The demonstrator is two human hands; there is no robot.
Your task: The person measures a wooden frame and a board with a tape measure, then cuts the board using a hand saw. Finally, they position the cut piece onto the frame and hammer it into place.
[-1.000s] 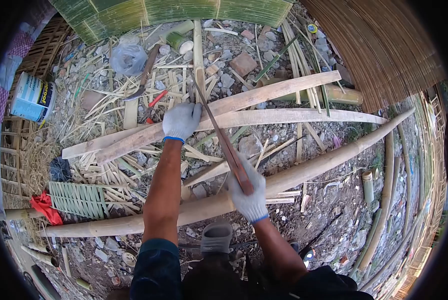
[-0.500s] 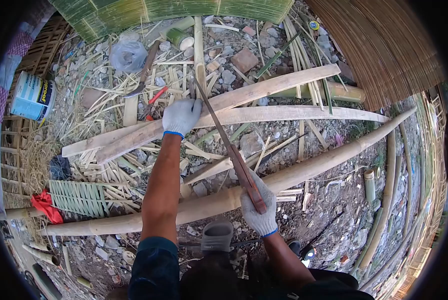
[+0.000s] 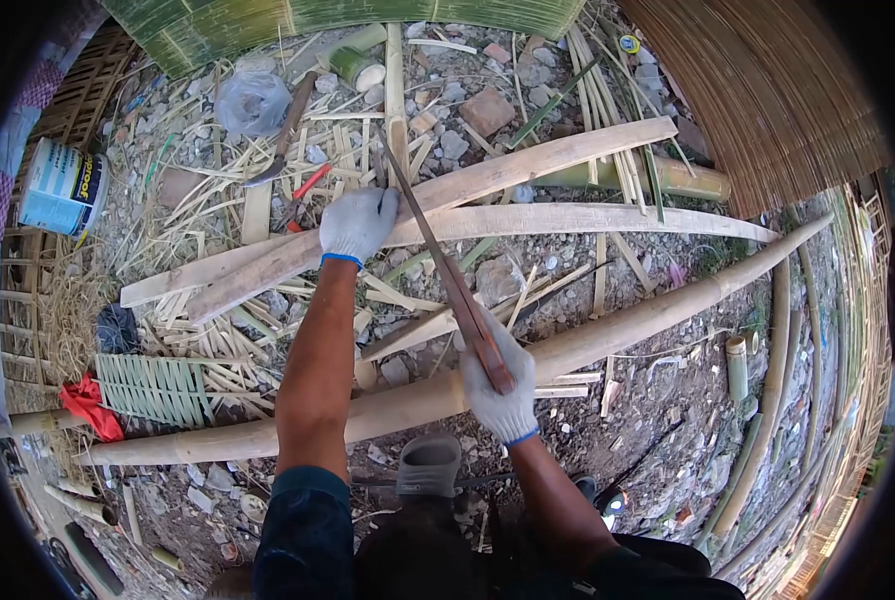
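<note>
My right hand point(image 3: 501, 392), in a white knitted glove, is closed around the reddish-brown wooden handle of a saw point(image 3: 418, 215). Its long narrow blade is seen nearly edge-on and slants up and left across a pale wooden plank point(image 3: 558, 158). Just left of the blade, my gloved left hand point(image 3: 358, 225) is closed over the plank, its fingertips partly hidden. A second plank point(image 3: 588, 219) lies beneath, crossing the first at a shallow angle. Under both forearms runs a thick bamboo pole point(image 3: 408, 408), close to my right hand.
Split bamboo strips and stones litter the ground. A curved knife point(image 3: 290, 130) and a red-handled tool point(image 3: 313, 180) lie beyond my left hand. A paint bucket point(image 3: 65, 190) stands left. Woven mats, one green point(image 3: 348, 25) and one brown point(image 3: 768, 100), border the far side.
My right hand and the saw have shifted forward and slightly left, along the blade's line. My left hand stays on the plank; the view has shifted slightly.
</note>
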